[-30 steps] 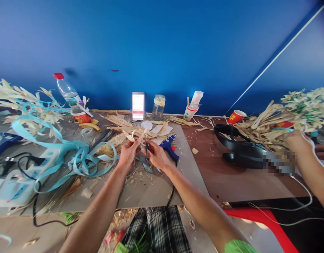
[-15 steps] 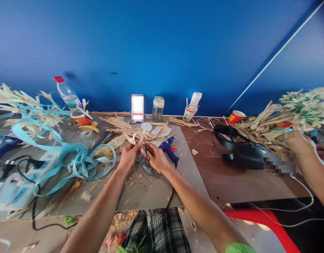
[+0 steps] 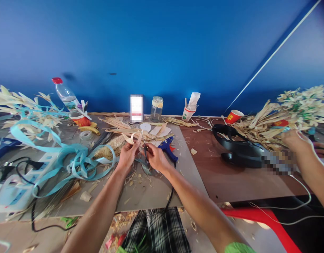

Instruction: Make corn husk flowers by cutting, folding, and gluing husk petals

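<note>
Pale strips of dried corn husk (image 3: 129,139) stick up from my left hand (image 3: 127,154), whose fingers are closed on them. My right hand (image 3: 156,157) is closed around a pair of scissors (image 3: 144,144), blades pointing up and away from me. The blades stand right beside the husk; whether they touch it I cannot tell. Beyond both hands lies a pile of dried husks (image 3: 119,123). A blue glue gun (image 3: 167,147) rests just right of my right hand. Light-blue ribbon (image 3: 82,160) is heaped in loops left of my left hand.
A power strip (image 3: 32,179) with black cables lies at the left. A bottle (image 3: 65,94), a clear jar (image 3: 157,109) and paper cups (image 3: 189,113) stand along the blue wall. A black headset (image 3: 237,149) is at the right, near another person's hand (image 3: 296,142) and husk flowers (image 3: 304,102).
My two hands have drawn slightly apart, with the husk still in the left and the scissors in the right. The whole view has shifted a little.
</note>
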### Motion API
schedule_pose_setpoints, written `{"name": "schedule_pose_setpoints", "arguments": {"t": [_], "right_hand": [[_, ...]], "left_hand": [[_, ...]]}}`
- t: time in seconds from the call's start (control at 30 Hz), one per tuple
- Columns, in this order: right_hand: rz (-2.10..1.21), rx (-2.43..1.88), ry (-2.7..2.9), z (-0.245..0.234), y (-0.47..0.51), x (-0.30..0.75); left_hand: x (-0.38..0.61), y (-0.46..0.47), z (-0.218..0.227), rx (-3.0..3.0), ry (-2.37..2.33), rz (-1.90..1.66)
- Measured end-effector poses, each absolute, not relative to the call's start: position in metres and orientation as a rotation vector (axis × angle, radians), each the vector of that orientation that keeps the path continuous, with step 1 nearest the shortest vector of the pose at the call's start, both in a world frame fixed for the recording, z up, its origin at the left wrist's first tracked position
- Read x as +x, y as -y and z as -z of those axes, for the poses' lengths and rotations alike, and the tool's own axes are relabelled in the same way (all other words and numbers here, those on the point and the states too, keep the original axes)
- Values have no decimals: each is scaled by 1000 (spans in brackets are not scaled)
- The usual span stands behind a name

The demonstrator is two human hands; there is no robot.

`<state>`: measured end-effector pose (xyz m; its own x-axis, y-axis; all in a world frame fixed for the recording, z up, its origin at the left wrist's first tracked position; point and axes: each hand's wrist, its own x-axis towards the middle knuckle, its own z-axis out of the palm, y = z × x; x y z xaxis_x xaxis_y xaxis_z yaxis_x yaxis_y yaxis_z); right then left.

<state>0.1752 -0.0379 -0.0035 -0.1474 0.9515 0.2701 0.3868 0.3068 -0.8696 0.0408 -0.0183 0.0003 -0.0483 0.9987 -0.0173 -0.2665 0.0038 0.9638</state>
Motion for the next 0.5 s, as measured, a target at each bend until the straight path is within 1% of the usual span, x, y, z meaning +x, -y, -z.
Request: {"name": "schedule_pose_setpoints", "arguments": {"t": [0.2,0.37,0.5], "right_hand": [[-884,-1221,1629,6,36,176],[-1193,-1049,1315,-3,35,175],[-1265,-1024,1225,-9,35,175]], "left_hand": [[39,17,-2,887,-1106,-1408],[37,15,-1,957,-1156,-1399],[39,17,-4,992,-1161,-1392]]}}
